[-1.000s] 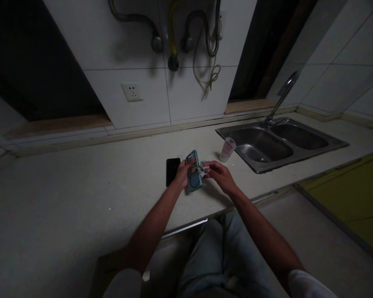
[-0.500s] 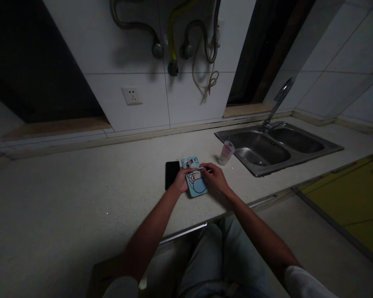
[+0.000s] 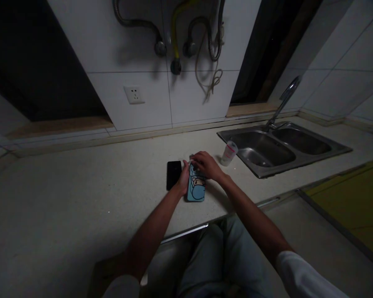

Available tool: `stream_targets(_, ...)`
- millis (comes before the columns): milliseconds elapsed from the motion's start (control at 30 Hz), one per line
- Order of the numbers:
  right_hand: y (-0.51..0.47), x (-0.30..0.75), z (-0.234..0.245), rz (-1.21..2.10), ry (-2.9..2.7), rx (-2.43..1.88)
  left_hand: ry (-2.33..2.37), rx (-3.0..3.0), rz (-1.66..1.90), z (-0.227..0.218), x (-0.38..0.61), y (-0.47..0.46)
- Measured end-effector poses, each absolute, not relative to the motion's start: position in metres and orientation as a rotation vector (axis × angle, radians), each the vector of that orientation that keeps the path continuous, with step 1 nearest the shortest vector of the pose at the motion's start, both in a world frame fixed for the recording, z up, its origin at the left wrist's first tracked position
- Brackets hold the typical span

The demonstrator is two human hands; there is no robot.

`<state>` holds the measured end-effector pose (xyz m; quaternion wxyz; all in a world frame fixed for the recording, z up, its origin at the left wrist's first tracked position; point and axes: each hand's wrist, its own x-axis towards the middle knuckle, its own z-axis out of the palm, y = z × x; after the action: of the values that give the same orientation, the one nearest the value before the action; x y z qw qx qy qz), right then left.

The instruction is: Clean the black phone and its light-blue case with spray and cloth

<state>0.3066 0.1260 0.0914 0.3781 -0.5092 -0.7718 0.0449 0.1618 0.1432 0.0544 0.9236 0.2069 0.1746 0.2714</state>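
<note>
A light-blue phone case (image 3: 197,191) with a cartoon figure on its back stands out against the pale countertop. Along its upper left edge, my left hand (image 3: 183,180) is closed around it. My right hand (image 3: 209,166) reaches over the top end with bent fingers, covering the upper part of the case. A small pale thing (image 3: 191,157) shows at the fingertips of both hands, too small and dim to name. Whether a phone sits inside the case is hidden. Just left of my left hand, a black phone (image 3: 173,175) lies flat.
A clear plastic cup (image 3: 229,153) with red print stands right of my hands, close to the steel double sink (image 3: 261,171) and its faucet (image 3: 284,99). Behind the counter (image 3: 81,186), hoses (image 3: 175,37) and a power socket (image 3: 134,94) are on the tiled wall.
My right hand has moved up and left over the top end of the case. The case has turned more upright in view, and its upper picture is now covered.
</note>
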Motion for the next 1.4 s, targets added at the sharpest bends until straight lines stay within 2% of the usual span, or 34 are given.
stream_targets(233,0.11,0.286,0.105,-0.116,-2.285,-1.251,0.439,0.337,0.675,0.055,0.162,0.149)
stream_targets(433,0.066,0.27,0.089,-0.052,-2.475,-1.136,0.402,0.304,0.696,0.057,0.158,0.157)
stream_targets(700,0.029,0.279,0.072,-0.034,-2.398,-1.217,0.314,0.289,0.705,0.062,0.154,0.154)
stream_targets(1167,0.027,0.319,0.071,-0.065,-1.885,-1.221,0.383,0.201,0.686,0.056,0.158,0.153)
stream_targets(1400,0.027,0.296,0.073,-0.086,-2.022,-1.154,0.374,0.18,0.691,0.049,0.16,0.153)
